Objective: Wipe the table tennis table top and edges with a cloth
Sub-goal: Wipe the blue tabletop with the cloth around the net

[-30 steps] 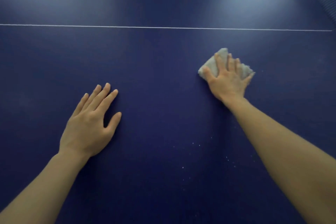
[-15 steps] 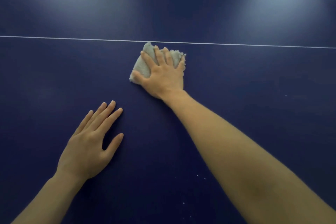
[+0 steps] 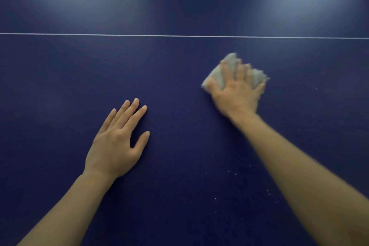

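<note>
Our left hand [image 3: 116, 142] lies flat on the bench [image 3: 60, 76], fingers spread, unmoved. Our right hand [image 3: 237, 94], spread and pressing the cloth [image 3: 219, 74], has swept back rightward below the white line [image 3: 139, 35]; crumbs [image 3: 235, 174] near us remain unwiped.

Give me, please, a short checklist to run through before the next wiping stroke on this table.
1. Cloth under the right hand, fingers spread over it: ok.
2. Cloth flat on the table: cannot tell, the hand is blurred.
3. Left hand resting flat on the table, apart from the cloth: ok.
4. White specks nearer the person, beside the right forearm: not ok, not yet wiped.
5. Strip up to the white line wiped: cannot tell.
6. Table edges: cannot tell, none in view.
</note>
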